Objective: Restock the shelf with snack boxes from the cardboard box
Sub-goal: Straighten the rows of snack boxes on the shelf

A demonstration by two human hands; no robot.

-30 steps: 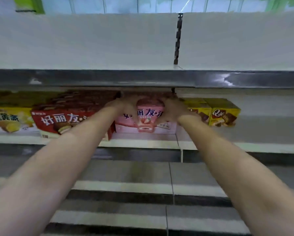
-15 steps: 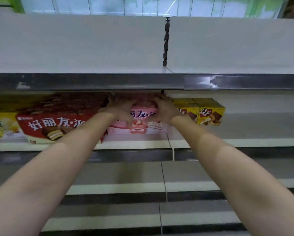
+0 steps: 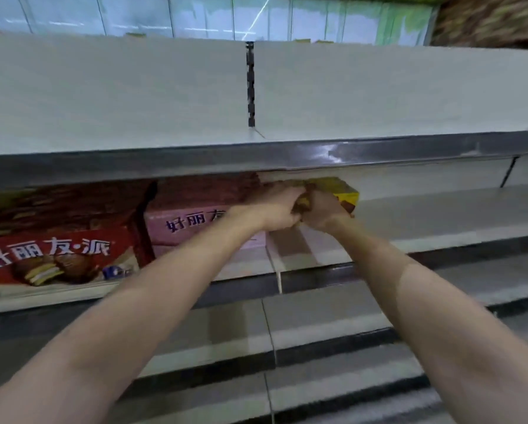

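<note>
Both my hands reach onto the middle shelf [image 3: 440, 215]. My left hand [image 3: 275, 209] and my right hand [image 3: 324, 212] sit close together, fingers curled round a yellow snack box [image 3: 345, 192] that they mostly hide. Whether one or two yellow boxes lie under the hands is unclear. A pink snack box [image 3: 189, 221] stands just left of them, partly behind my left forearm. Further left lies a large red snack box [image 3: 57, 252]. The cardboard box is out of view.
The upper shelf [image 3: 287, 154] overhangs the hands closely, with a slotted upright [image 3: 250, 84] behind it. Right of the yellow box the middle shelf is bare. Bare lower shelves [image 3: 318, 332] step out below my arms.
Both hands have left the pink box and moved right onto the yellow box. The view has shifted, so the boxes now appear further right.
</note>
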